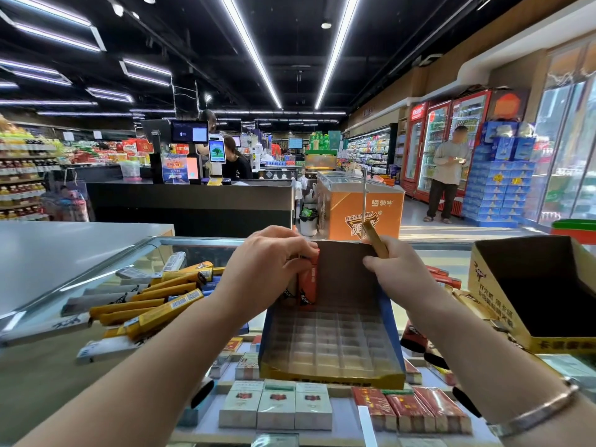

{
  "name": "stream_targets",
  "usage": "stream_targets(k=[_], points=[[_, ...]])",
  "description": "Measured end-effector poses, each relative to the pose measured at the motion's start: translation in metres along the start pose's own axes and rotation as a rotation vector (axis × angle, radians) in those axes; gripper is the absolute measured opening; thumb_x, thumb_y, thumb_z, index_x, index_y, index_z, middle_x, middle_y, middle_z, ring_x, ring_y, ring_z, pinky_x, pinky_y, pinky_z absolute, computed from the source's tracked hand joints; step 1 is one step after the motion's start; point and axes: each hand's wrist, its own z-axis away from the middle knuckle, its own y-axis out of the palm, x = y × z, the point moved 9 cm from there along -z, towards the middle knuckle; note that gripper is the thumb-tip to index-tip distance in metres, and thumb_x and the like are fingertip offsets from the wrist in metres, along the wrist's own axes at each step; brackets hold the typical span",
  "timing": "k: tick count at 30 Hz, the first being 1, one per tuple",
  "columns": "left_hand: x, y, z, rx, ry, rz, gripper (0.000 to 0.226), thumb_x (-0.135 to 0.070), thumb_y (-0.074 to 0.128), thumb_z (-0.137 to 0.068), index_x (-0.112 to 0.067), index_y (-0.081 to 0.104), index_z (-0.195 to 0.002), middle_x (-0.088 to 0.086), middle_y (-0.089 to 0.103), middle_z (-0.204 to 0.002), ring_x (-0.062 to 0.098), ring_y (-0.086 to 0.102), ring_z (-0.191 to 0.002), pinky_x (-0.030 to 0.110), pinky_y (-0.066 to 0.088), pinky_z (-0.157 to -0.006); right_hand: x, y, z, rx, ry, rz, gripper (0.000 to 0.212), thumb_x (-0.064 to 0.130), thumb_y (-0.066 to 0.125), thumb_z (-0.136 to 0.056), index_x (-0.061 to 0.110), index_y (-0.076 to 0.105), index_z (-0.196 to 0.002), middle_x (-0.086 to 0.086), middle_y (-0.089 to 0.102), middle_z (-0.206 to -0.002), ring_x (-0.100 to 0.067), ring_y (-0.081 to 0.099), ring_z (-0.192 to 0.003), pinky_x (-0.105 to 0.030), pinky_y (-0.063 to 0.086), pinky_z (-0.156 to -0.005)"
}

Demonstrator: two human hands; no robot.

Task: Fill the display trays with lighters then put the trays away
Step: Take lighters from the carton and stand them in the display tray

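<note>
L hand [267, 266] pinching red lighters [308, 279] into tray [332, 372], R hand [398, 272] gripping a gold one [375, 241]. Tbh a crooked push probably tips that back row.

Long strip lights [251, 50] run along a black ceiling. A dark checkout counter [190, 201] stands far left, an orange chest freezer [361, 204] centre, red drink fridges [445, 137] far right.

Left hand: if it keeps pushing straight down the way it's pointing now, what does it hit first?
The left hand grips red lighters, fingers pointing down into the display tray. Going straight down, the lighters would most likely meet the tray's clear slotted insert at its back-left corner. Depth is hard to judge.
</note>
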Motion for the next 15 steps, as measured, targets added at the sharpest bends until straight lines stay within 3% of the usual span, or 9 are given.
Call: stream_targets(k=[3, 6, 11, 13, 15], points=[[-0.001, 0.005, -0.001, 0.040, 0.036, -0.033, 0.019, -0.016, 0.071, -0.078, -0.018, 0.072, -0.096, -0.002, 0.069, -0.103, 0.016, 0.057, -0.106, 0.041, 0.047, -0.092, 0.000, 0.000, 0.000, 0.003, 0.000, 0.004, 0.016, 0.009, 0.047, -0.094, 0.016, 0.052, -0.108, -0.008, 0.056, -0.098, -0.011, 0.051, -0.080, -0.019, 0.041, -0.064], [0.005, 0.009, 0.002, 0.043, -0.003, 0.005, 0.018, -0.020, 0.067, -0.082, -0.021, 0.069, -0.100, -0.010, 0.064, -0.110, 0.008, 0.050, -0.111, 0.031, 0.044, -0.094, 0.002, -0.001, 0.001, -0.013, -0.014, -0.007, 0.015, 0.010, 0.046, -0.095, 0.015, 0.052, -0.107, -0.006, 0.055, -0.092, -0.010, 0.050, -0.078, -0.019, 0.040, -0.063], [0.017, 0.001, 0.002, -0.015, -0.121, 0.169, 0.033, -0.026, 0.064, -0.083, -0.029, 0.058, -0.114, -0.018, 0.055, -0.112, 0.004, 0.049, -0.112, 0.022, 0.038, -0.095, 0.037, -0.032, 0.010, -0.278, -0.287, 0.032, 0.007, 0.014, 0.049, -0.094, 0.015, 0.056, -0.094, 0.004, 0.047, -0.069, -0.013, 0.045, -0.062, -0.026, 0.040, -0.056], [0.016, -0.010, 0.000, -0.083, -0.139, 0.256, 0.034, -0.028, 0.066, -0.080, -0.034, 0.055, -0.112, -0.020, 0.057, -0.109, -0.003, 0.052, -0.106, 0.011, 0.038, -0.091, 0.053, -0.029, 0.013, -0.210, -0.393, -0.030, 0.007, 0.013, 0.055, -0.091, 0.011, 0.060, -0.087, 0.009, 0.046, -0.060, -0.005, 0.040, -0.052, -0.016, 0.039, -0.051], [0.008, -0.016, -0.002, -0.106, -0.119, 0.332, 0.034, -0.039, 0.063, -0.076, -0.040, 0.054, -0.109, -0.022, 0.059, -0.105, -0.006, 0.054, -0.101, 0.004, 0.037, -0.086, 0.058, -0.008, 0.015, 0.017, -0.408, -0.099, 0.013, 0.010, 0.060, -0.087, 0.002, 0.059, -0.077, 0.013, 0.044, -0.048, -0.002, 0.036, -0.043, -0.008, 0.031, -0.043]])
